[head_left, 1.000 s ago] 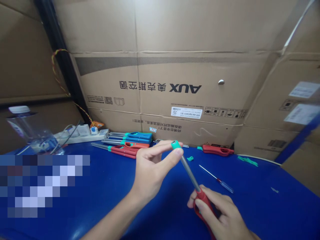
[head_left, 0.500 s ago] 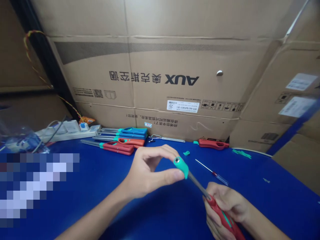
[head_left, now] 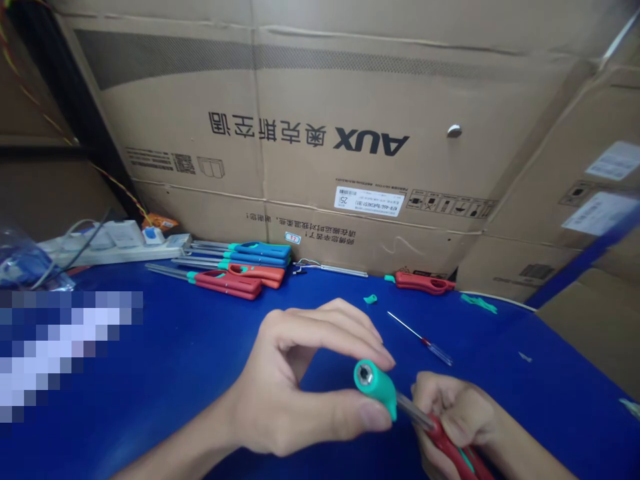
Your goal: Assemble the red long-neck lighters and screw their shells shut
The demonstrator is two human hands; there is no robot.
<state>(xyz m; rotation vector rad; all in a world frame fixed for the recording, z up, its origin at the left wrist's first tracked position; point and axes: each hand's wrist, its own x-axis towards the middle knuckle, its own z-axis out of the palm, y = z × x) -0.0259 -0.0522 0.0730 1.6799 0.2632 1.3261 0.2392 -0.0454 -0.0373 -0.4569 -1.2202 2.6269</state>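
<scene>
Between the thumb and fingers of my left hand (head_left: 305,380) is a small green plastic collar (head_left: 381,387), set around the tip end of a metal rod. The rod's open end faces me inside the collar. My right hand (head_left: 450,413) is closed around the red handle of a long-reach lighter (head_left: 443,443), from which that rod runs up to the left. Part of the handle is hidden by the fingers and the lower picture edge. Beyond my hands, a similar loose green piece (head_left: 370,299) and a screwdriver (head_left: 419,338) lie on the blue table (head_left: 200,373).
Several long lighters, blue (head_left: 260,252), orange (head_left: 260,273) and red (head_left: 225,285), lie stacked at the back left beside a white power strip (head_left: 117,241). Another red lighter body (head_left: 423,282) and green strips (head_left: 479,304) lie back right, before a cardboard wall (head_left: 300,87).
Both hands have come lower and nearer in view, with the lighter's tip moving down and slightly right. My left hand stays at the collar. The view has tilted a little.
</scene>
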